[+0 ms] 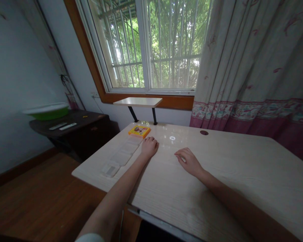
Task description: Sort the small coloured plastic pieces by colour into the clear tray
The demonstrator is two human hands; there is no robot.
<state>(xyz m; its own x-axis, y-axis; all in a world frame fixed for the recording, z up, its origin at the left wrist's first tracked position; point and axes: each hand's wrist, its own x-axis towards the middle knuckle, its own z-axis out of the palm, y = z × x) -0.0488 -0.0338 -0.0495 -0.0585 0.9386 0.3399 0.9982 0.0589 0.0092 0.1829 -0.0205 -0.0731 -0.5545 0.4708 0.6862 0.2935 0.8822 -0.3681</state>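
Note:
My left hand (150,147) rests palm down on the pale wood-grain table (232,168), its fingers slightly bent and a little apart. Just beyond it on the left lies a flat yellow-orange box (139,131) with a printed picture on top. Beside my left wrist and forearm, a row of clear plastic cases (123,154) stretches toward the near left edge; their contents cannot be made out. To the right, my right hand (189,161) hovers at or just over the tabletop. Its fingers are loosely curved, with a gap to the thumb and nothing visible between.
A small raised shelf (138,101) on black legs stands at the table's back edge below the window. A dark round cable cover (204,132) sits toward the back. At left, a dark side table (83,131) bears a green basin (50,112) and remote-like objects. Curtains (255,111) hang at right.

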